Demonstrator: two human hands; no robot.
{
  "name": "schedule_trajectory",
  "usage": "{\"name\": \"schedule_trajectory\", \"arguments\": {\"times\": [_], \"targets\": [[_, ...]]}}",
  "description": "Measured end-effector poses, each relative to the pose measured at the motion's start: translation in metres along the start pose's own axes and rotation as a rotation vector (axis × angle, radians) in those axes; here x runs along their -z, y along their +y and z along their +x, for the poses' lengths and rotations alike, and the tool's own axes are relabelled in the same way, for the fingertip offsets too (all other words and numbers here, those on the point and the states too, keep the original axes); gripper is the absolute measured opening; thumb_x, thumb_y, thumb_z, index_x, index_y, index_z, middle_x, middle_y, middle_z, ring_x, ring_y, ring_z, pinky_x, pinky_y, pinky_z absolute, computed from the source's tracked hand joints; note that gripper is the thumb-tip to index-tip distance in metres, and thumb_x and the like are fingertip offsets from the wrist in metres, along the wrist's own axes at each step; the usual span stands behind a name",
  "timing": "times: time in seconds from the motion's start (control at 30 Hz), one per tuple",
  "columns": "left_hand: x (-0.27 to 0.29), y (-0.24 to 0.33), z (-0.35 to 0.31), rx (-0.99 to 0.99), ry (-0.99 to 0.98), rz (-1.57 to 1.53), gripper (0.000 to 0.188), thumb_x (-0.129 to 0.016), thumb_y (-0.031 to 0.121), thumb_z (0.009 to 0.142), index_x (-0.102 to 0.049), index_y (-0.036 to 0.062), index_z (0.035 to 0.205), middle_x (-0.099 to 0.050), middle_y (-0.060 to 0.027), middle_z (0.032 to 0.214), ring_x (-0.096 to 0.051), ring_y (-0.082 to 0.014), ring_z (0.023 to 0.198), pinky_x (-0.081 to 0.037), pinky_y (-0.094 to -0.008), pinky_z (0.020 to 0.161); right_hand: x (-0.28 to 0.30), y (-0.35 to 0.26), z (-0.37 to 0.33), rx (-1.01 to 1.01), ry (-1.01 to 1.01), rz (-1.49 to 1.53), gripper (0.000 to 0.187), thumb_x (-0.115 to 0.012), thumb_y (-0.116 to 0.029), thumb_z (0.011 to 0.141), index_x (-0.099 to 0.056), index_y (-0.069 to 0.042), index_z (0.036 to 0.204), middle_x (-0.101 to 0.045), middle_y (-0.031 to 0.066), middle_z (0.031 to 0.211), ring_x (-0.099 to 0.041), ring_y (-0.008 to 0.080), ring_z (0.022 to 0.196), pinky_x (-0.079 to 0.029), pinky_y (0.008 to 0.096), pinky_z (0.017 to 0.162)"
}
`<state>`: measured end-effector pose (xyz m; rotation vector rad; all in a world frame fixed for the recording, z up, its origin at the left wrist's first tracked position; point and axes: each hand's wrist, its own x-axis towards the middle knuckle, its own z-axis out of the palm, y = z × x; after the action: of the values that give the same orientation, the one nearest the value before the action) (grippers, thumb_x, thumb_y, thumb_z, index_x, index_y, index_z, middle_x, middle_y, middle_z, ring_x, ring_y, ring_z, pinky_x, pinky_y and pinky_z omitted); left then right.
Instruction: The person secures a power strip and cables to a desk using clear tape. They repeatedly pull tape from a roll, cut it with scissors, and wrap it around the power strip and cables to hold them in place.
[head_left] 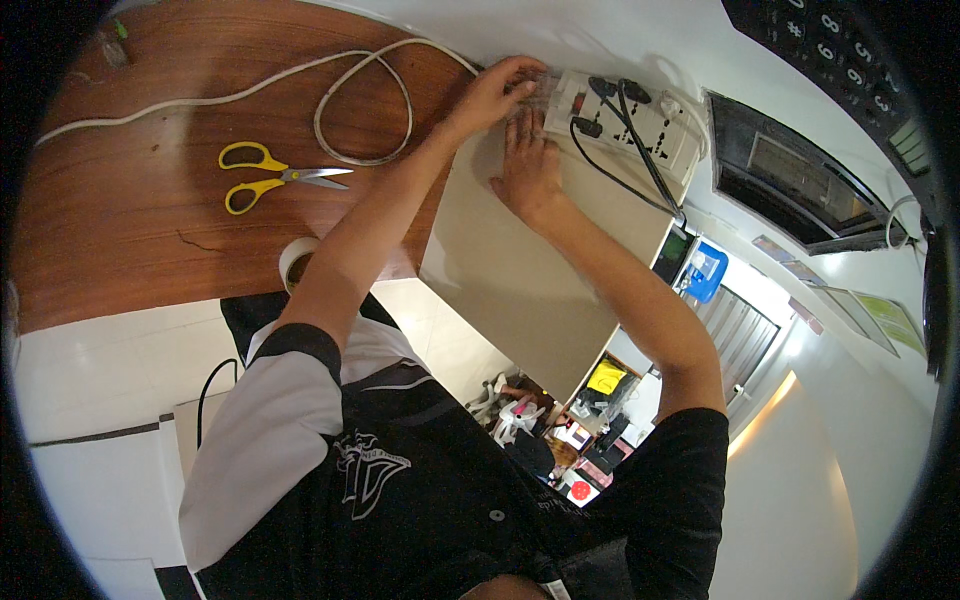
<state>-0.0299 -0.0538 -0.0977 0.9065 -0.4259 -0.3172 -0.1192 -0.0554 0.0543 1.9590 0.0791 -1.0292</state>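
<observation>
A white power strip [640,122] with several sockets lies along the far end of a cream panel [520,270]. Black plugs [588,128] sit in it, their cords trailing over the near side. At its left end, the fingers of my left hand [497,95] curl in close; something thin and clear seems to show by the fingertips, too blurred to name. Just below, my right hand [530,175] rests flat on the panel, its stretched fingers reaching the strip's left end. From behind my left hand a white cable [318,110] loops across the brown wooden table [120,220].
Yellow-handled scissors [270,178] lie on the table with blades parted, pointing toward my left forearm. A tape roll [297,262] stands by the table's near edge, partly behind that arm. At the right are a black wall-mounted device [795,175] and a dark keypad phone [835,55].
</observation>
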Motion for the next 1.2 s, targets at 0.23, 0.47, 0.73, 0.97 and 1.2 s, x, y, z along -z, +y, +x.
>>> {"name": "schedule_trajectory", "arguments": {"times": [0.23,0.47,0.73,0.97,1.2], "targets": [[-0.013,0.019,-0.009,-0.083,0.192,0.269,0.036,-0.066,0.012,0.1,-0.063,0.0157,0.136,-0.059,-0.0114,0.124,-0.068,-0.0282,0.109,-0.056,-0.04,0.097,0.002,-0.001,-0.001,-0.019,-0.017,0.015,0.105,-0.067,-0.066,0.087,-0.026,-0.008,0.164,-0.024,0.0257,0.169,-0.022,0.0394,0.157,-0.045,0.0448,0.111],[-0.017,0.024,-0.011,0.006,0.236,0.368,0.036,-0.073,0.019,0.096,-0.066,0.0196,0.131,-0.059,-0.0089,0.12,-0.073,-0.0256,0.1,-0.059,-0.0399,0.087,-0.005,-0.004,0.001,-0.009,-0.026,0.06,0.101,-0.065,-0.067,0.088,-0.026,-0.013,0.165,-0.022,0.0275,0.169,-0.019,0.044,0.157,-0.042,0.0517,0.113],[-0.023,0.019,-0.004,0.019,0.296,0.348,0.03,-0.078,0.018,0.091,-0.071,0.0173,0.12,-0.061,-0.0079,0.114,-0.073,-0.0246,0.093,-0.059,-0.0385,0.081,-0.011,-0.003,0.006,-0.005,-0.011,0.022,0.098,-0.06,-0.068,0.09,-0.027,-0.014,0.165,-0.021,0.0276,0.169,-0.017,0.0447,0.157,-0.033,0.0562,0.118],[-0.033,0.012,0.0,-0.033,0.443,0.384,0.018,-0.081,0.018,0.086,-0.077,0.0154,0.104,-0.063,-0.005,0.104,-0.07,-0.0266,0.085,-0.056,-0.0406,0.076,0.003,0.001,0.001,0.005,0.007,0.058,0.107,-0.058,-0.071,0.09,-0.026,0.0,0.163,-0.022,0.0256,0.169,-0.017,0.0407,0.158,-0.03,0.0539,0.119],[-0.033,0.018,0.004,0.052,0.449,0.473,0.022,-0.087,0.026,0.078,-0.079,0.0162,0.096,-0.063,-0.0032,0.1,-0.068,-0.0264,0.083,-0.056,-0.0406,0.073,-0.002,-0.005,0.008,-0.023,-0.033,-0.086,0.11,-0.059,-0.073,0.088,-0.027,0.001,0.162,-0.023,0.0256,0.169,-0.017,0.0431,0.157,-0.028,0.0538,0.119]]}}
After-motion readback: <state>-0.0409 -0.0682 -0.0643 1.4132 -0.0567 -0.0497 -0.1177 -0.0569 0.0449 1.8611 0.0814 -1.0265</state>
